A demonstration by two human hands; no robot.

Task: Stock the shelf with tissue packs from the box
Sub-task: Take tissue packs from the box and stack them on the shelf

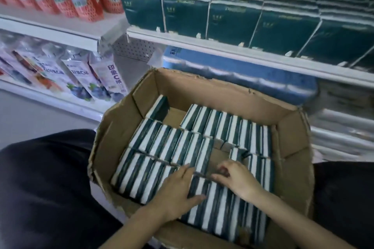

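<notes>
The open brown cardboard box (110, 147) is matt, rough-edged; the dark green tissue packs (172, 143) inside it wear glossy plastic film.

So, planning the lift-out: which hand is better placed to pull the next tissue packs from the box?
Likely the left hand: its thumb and fingers grip the end of the near row of tissue packs, while the right hand curls over their far edge.
</notes>
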